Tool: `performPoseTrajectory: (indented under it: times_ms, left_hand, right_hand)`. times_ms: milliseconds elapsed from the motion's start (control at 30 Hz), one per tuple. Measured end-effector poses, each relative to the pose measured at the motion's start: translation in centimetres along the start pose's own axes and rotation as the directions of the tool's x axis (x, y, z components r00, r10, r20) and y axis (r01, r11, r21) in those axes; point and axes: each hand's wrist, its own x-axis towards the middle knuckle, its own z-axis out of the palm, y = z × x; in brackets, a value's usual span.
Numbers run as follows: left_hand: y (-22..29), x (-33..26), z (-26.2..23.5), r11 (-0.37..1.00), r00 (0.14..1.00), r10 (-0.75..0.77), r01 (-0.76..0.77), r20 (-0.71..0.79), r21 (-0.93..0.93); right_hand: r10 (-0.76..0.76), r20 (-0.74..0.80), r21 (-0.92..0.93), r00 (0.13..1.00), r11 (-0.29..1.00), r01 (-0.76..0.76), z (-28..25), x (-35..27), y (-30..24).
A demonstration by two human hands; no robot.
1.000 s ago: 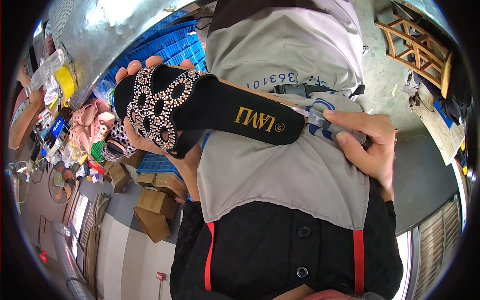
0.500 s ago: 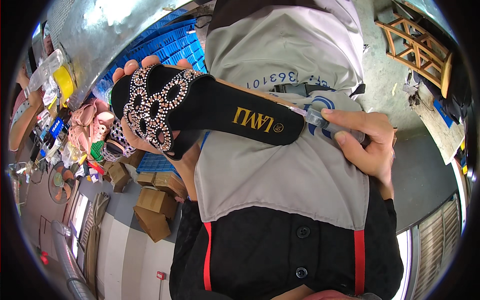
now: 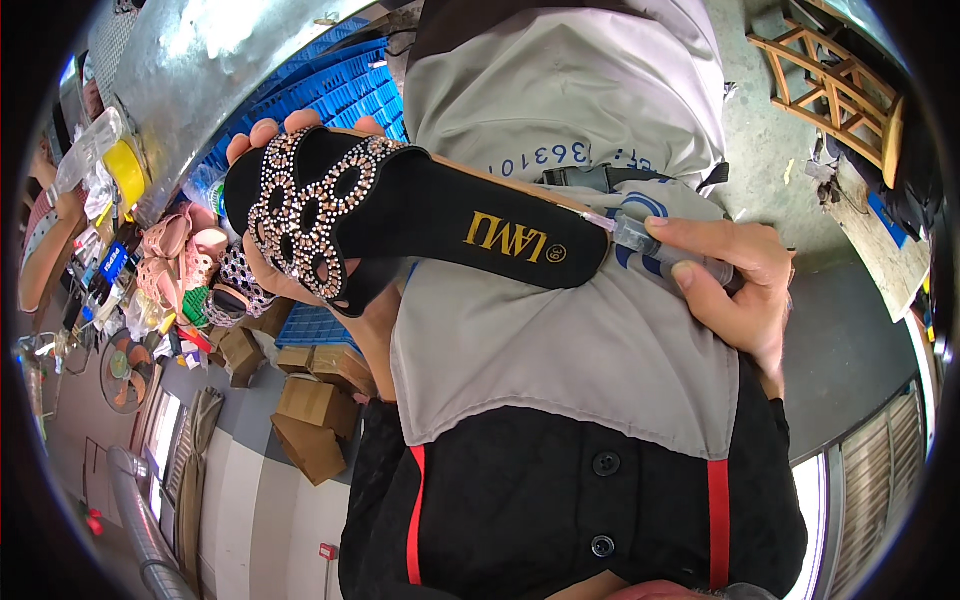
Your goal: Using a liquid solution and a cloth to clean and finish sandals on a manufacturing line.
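Note:
A black slide sandal (image 3: 420, 210) lies at a slant in front of my grey apron, its insole facing up. Its strap (image 3: 310, 205) has cut-outs and is covered in small shiny stones. My left hand (image 3: 300, 121) is wrapped round the toe end, fingertips showing over the far edge and the palm mostly hidden behind the shoe. At the heel, my right hand (image 3: 740, 268) pinches a small clear squeeze bottle (image 3: 636, 240) between thumb and fingers. The bottle's narrow pale tip (image 3: 598, 220) meets the far edge of the sole near the heel.
Stacked blue plastic crates (image 3: 345, 95) stand beyond my left hand, beside a shiny metal tabletop (image 3: 215, 60). Pink sandals (image 3: 170, 265) sit among clutter at the left, where another person's arm (image 3: 55, 250) shows. Cardboard boxes (image 3: 315, 410) and a wooden rack (image 3: 830, 85) stand on the floor.
The sandal and both hands hold nearly the same pose. The bottle tip stays at the heel edge, and the background has shifted only slightly.

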Motion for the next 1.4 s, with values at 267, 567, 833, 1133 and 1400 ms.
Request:
performPoseTrajectory:
  times_ms: [267, 567, 833, 1133, 1400]
  left_hand:
    - [0.7, 0.4, 1.5, 0.986, 0.978, -0.037, 0.070, -0.206, 0.152]
    - [0.7, -0.3, -0.9, 0.998, 1.000, 0.014, -0.014, -0.005, 0.056]
    - [0.3, -0.6, -0.4, 0.997, 0.997, 0.025, -0.020, -0.069, 0.071]
    - [0.5, -0.6, -0.5, 0.999, 0.998, 0.022, -0.020, -0.050, 0.046]
    - [0.5, -0.9, -0.5, 0.998, 0.997, 0.011, -0.015, -0.077, -0.064]
  right_hand:
    - [-0.009, -0.046, 0.052, 0.999, 0.999, 0.012, -0.1, -0.2, -0.3]
    - [-0.052, -0.070, 0.031, 0.996, 0.998, 0.054, -0.1, -0.6, 0.4]
    - [0.015, -0.059, 0.036, 0.998, 0.999, -0.013, -0.4, -0.9, 0.4]
    - [0.014, -0.061, 0.024, 0.998, 1.000, -0.013, -0.6, -1.0, 0.1]
    - [0.013, -0.087, 0.051, 0.996, 0.999, -0.008, -0.5, -1.7, 0.4]
